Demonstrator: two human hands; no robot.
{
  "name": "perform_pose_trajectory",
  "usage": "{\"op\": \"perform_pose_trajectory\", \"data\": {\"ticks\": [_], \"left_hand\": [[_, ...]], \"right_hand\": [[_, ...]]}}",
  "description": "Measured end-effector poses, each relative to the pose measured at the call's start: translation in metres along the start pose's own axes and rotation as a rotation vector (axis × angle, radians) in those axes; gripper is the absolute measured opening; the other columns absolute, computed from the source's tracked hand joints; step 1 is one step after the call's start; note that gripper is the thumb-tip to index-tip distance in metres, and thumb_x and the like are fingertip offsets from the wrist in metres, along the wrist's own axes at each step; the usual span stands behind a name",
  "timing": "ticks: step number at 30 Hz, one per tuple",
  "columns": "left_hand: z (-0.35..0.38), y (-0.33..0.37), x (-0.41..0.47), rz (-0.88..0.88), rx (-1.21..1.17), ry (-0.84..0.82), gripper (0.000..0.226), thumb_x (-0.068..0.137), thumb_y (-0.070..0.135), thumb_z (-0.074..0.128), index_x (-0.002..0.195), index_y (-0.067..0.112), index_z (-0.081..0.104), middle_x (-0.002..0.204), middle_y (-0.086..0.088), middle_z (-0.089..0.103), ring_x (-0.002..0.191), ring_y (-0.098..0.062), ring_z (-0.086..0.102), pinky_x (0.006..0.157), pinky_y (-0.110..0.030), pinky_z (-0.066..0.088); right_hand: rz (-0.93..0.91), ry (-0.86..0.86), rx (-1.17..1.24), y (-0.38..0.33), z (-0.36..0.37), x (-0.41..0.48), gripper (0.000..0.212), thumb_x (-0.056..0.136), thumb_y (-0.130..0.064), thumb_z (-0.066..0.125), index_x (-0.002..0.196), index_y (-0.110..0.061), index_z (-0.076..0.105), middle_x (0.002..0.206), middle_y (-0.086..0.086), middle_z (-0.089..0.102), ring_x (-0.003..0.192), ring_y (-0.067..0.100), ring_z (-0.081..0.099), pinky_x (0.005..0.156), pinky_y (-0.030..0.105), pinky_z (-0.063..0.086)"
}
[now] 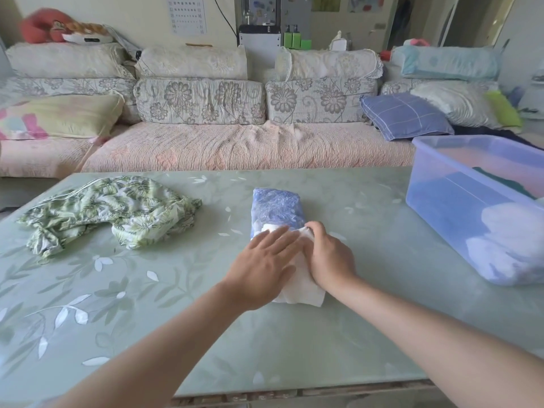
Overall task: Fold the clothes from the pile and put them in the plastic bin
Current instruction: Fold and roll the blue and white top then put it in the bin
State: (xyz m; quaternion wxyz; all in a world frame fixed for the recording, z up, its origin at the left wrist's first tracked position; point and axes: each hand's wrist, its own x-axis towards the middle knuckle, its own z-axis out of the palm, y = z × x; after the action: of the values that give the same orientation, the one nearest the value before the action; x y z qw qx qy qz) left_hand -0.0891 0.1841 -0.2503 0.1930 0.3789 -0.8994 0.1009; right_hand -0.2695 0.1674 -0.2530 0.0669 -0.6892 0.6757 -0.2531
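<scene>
A pale green surface [147, 319] printed with white leaves fills the lower part of the view, in a living room. Two bare forearms reach in from the near edge.

The left hand [262, 269] lies flat with straight fingers on the near, white end of a blue and white garment [276, 207]. It seems to be pinning the cloth down so the fold keeps its shape. Just beside it, the right hand [329, 254] is curled, its fingertips pinching a white edge of the same garment, probably to tuck or tighten that fold. The garment is a narrow, nearly finished bundle at the middle of the surface, running away from the viewer.

To the left, well apart, a green leaf-print garment [117, 210] lies crumpled and unfolded. It looks like the last of the pile, waiting its turn.

At the far right stands a clear, bluish plastic bin [426, 195], within easy reach of the right hand. It holds folded clothes [515, 231], white, blue and dark; their exact number cannot be told through the wall.

Beyond the surface is a long sofa [235, 148] with floral cushions and a blue checked pillow [403, 116].

Count: two hands, two garments on the surface, one bin.
</scene>
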Motion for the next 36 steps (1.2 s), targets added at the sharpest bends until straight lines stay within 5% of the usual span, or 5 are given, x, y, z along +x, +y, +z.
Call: {"op": "perform_pose_trajectory", "data": {"ticks": [6, 17, 21, 28, 36], "left_hand": [[0.032, -0.019, -0.008, -0.242, -0.120, -0.213, 0.077, 0.088, 0.059, 0.005, 0.155, 0.025, 0.020, 0.161, 0.012, 0.016, 0.148, -0.008, 0.008, 0.119, -0.031, 0.014], [0.033, -0.052, 0.016, -0.496, -0.186, -0.117, 0.037, 0.096, 0.039, 0.047, 0.132, 0.034, 0.050, 0.132, 0.006, 0.047, 0.123, -0.023, 0.037, 0.100, -0.037, 0.028], [0.031, -0.048, 0.014, -0.191, -0.222, 0.081, 0.038, 0.090, 0.010, 0.053, 0.123, 0.023, 0.063, 0.126, 0.002, 0.059, 0.115, -0.023, 0.053, 0.095, -0.039, 0.045], [0.031, -0.042, -0.013, -0.174, -0.218, -0.174, 0.065, 0.093, 0.053, 0.031, 0.152, 0.026, 0.030, 0.159, 0.008, 0.026, 0.147, -0.011, 0.021, 0.120, -0.030, 0.019], [-0.006, -0.015, -0.030, 0.107, -0.120, -0.102, 0.028, 0.082, 0.049, 0.062, 0.096, 0.025, 0.056, 0.091, 0.010, 0.053, 0.081, -0.016, 0.051, 0.071, -0.029, 0.044]], "right_hand": [[-0.527, 0.177, -0.268, 0.010, 0.010, 0.014, 0.040, 0.092, -0.037, 0.039, 0.121, -0.022, 0.062, 0.109, -0.001, 0.065, 0.097, 0.026, 0.059, 0.079, 0.040, 0.047], [-0.331, 0.077, 0.026, 0.026, 0.005, 0.050, 0.015, 0.092, -0.028, 0.059, 0.089, -0.018, 0.069, 0.090, -0.001, 0.066, 0.086, 0.029, 0.065, 0.076, 0.036, 0.040], [-0.208, -0.009, -0.122, 0.025, 0.016, 0.052, 0.015, 0.100, -0.032, 0.052, 0.102, -0.022, 0.064, 0.109, -0.003, 0.064, 0.101, 0.026, 0.063, 0.084, 0.037, 0.037], [-0.414, 0.134, -0.115, 0.021, -0.005, 0.049, 0.017, 0.081, -0.020, 0.073, 0.094, -0.019, 0.062, 0.097, 0.001, 0.055, 0.084, 0.028, 0.060, 0.072, 0.036, 0.043], [-1.112, -0.136, -0.284, 0.023, -0.039, -0.003, 0.038, 0.072, -0.049, 0.064, 0.067, -0.021, 0.039, 0.070, -0.002, 0.045, 0.063, 0.021, 0.042, 0.062, 0.031, 0.026]]}}
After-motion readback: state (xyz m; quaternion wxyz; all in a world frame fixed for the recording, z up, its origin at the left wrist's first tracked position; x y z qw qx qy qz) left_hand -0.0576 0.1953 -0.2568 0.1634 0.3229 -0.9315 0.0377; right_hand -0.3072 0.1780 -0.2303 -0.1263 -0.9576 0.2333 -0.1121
